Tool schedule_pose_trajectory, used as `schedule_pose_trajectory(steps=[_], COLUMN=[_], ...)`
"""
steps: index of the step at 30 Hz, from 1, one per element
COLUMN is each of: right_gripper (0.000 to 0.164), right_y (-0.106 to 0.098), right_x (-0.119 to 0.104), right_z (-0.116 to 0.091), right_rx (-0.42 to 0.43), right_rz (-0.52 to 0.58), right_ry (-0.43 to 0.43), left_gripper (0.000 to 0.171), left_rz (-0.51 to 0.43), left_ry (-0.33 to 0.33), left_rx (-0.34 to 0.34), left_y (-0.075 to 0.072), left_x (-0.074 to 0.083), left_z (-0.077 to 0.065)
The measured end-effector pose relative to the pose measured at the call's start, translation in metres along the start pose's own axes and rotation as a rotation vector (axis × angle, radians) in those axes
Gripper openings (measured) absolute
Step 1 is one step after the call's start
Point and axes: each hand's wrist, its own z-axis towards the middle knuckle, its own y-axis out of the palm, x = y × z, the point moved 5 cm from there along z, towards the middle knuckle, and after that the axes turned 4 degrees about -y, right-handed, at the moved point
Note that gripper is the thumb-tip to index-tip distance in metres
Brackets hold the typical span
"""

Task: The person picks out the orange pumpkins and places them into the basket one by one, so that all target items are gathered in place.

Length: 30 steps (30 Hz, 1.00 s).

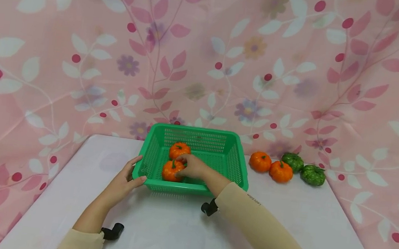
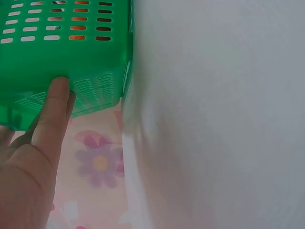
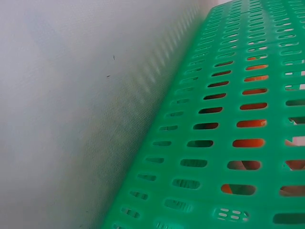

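Pumpkin in play: an orange pumpkin (image 1: 171, 171) sits in the near-left corner of the green basket (image 1: 234, 161), and the right hand (image 1: 191, 167) is on it, fingers curled over its top and right side in a closed grip around the fruit. At twelve o'clock from it, just beside it, a second orange pumpkin (image 1: 179, 150) rests on the basket floor. Over at nine o'clock the left hand (image 1: 124, 181) is against the basket's near-left corner, thumb along the front rim, fingers up the side wall; the left wrist view shows a finger (image 2: 53, 114) laid straight on the green plastic (image 2: 71, 57), so that grip is spread, pressing rather than pinching. The right wrist view gives only the slotted basket wall (image 3: 200, 157) with orange glimpsed through the holes. The basket stands on the white worktop (image 1: 172, 236), toward its far edge. Out at three o'clock from the basket, well apart from it, a row lies on the worktop: two more orange pumpkins (image 1: 260, 162) (image 1: 281, 171) touching each other, then two green pumpkins (image 1: 293, 161) (image 1: 313, 175). A pink floral cloth (image 1: 83, 45) hangs behind everything.
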Motion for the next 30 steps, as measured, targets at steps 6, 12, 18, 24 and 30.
schedule_pose_trajectory(steps=[6,12,18,24,30], right_gripper=[0.053,0.049,0.048,0.045,0.042], right_y=[-0.0003,-0.0006,0.0008,-0.0012,-0.0063], right_x=[0.0021,0.0019,0.0025,0.0021,0.0008], right_z=[-0.0012,-0.002,-0.0001,-0.0012,-0.0018], right_rx=[0.016,0.014,0.016,0.03,0.055], right_rz=[0.025,0.026,0.024,0.038,0.064], right_ry=[0.023,0.022,0.007,0.011,-0.017], left_gripper=[0.077,0.078,0.078,0.077,0.077], left_rz=[-0.006,0.002,0.009,0.0,-0.005], left_ry=[-0.006,-0.018,-0.025,-0.016,-0.012], left_rx=[-0.003,-0.007,-0.002,-0.004,0.0], left_y=[0.0005,0.0003,-0.0005,-0.0002,0.0005], left_x=[0.0013,0.003,0.0035,0.0032,0.0023], left_z=[-0.0007,-0.0011,-0.0028,-0.0019,-0.0015])
